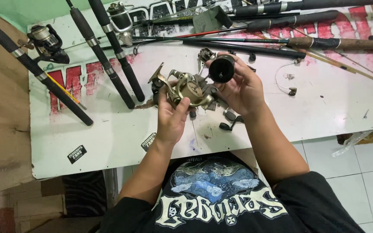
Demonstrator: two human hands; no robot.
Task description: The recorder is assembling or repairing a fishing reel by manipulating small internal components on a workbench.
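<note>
My left hand point(172, 115) has its grip clenched around the bronze-coloured metal body of a spinning fishing reel point(189, 89), fingers curled over its lower side, holding it just above the white bench point(121, 129). My right hand point(241, 89) steadies the reel's far side, its grip closed on a round black spool cap point(221, 69) pinched between thumb and fingertips. Black fishing rods point(109, 51) lie on the bench to the left, well apart from both hands
</note>
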